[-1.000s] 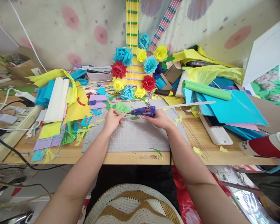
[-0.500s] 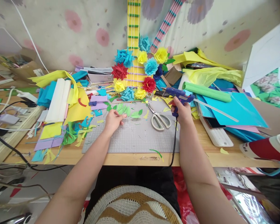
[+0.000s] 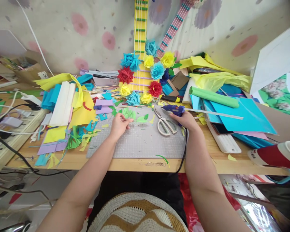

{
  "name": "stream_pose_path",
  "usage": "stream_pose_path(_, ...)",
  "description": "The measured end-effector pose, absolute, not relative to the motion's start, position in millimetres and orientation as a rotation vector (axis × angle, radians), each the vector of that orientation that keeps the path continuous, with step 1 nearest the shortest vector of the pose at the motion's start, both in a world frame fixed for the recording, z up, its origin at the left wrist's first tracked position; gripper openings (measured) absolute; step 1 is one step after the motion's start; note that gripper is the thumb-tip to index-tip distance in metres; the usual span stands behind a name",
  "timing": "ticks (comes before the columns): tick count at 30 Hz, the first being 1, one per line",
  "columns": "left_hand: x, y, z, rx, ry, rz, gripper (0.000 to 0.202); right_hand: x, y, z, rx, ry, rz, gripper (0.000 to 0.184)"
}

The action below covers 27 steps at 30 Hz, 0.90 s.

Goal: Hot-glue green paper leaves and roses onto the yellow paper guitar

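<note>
My right hand (image 3: 187, 120) is wrapped round a dark blue hot glue gun (image 3: 175, 110) with a long white glue stick (image 3: 214, 112) standing out of its back. The gun lies low over the right side of the grey cutting mat (image 3: 135, 145), its nozzle pointing left, its black cord hanging down. My left hand (image 3: 120, 125) is closed in a pinch over the mat; what its fingertips hold is too small to make out. Green paper leaves (image 3: 129, 112) lie just beyond them, and another leaf (image 3: 142, 119) lies to the right. Open-bladed scissors (image 3: 166, 124) rest between my hands.
A yellow paper guitar (image 3: 140, 74) with red, blue and yellow paper flowers leans at the back. Coloured paper scraps (image 3: 74, 138) crowd the left. At right are a green paper roll (image 3: 214, 97), blue sheets (image 3: 251, 112) and a paper cup (image 3: 275, 154) near the edge.
My right hand has brought the glue gun down and slightly left toward the mat, turning it flatter. My left hand stays in its pinch by the leaves. The view has shifted slightly.
</note>
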<state>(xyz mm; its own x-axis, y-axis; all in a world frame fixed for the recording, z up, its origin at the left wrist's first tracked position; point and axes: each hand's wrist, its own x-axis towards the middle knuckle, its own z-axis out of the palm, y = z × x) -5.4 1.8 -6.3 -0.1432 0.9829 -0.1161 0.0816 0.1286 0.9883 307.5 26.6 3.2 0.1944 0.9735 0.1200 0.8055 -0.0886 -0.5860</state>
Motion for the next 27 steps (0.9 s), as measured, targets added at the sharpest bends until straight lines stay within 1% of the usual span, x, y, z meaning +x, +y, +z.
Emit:
stream_pose_path(4,-5,2,-7,1.126,1.424,1.201,0.044,316,8,31,-2.106,-1.827,0.275,0.045)
stream_pose_path(5,-5,2,-7,1.128,1.425,1.203,0.044,313,2,38,-2.145,-1.859,0.309,0.046)
stream_pose_path(7,-4,2,-6,1.133,1.429,1.207,0.044,298,-5,51,-2.168,-1.987,0.484,0.043)
stream_pose_path(10,-2,1,-4,1.131,1.430,1.210,0.043,259,-4,58,-1.804,-2.170,0.673,0.035)
stream_pose_path(12,-2,0,-3,1.128,1.417,1.215,0.042,230,4,53,-1.491,-2.127,0.771,0.030)
stream_pose_path(14,-2,-1,-2,1.126,1.391,1.227,0.042,205,15,45,-1.334,-2.067,0.951,0.028)
stream_pose_path(16,-4,-1,-3,1.126,1.358,1.241,0.044,188,25,36,-1.312,-2.008,1.090,0.028)
stream_pose_path(20,-5,-1,-5,1.134,1.306,1.231,0.048,174,31,21,-1.266,-1.893,1.396,0.022)
stream_pose_path(23,-4,0,-6,1.170,1.307,1.216,0.047,171,30,13,-1.252,-1.752,1.460,0.021)
stream_pose_path(27,-5,-1,-5,1.262,1.387,1.182,0.044,175,29,11,-1.265,-1.668,1.442,0.019)
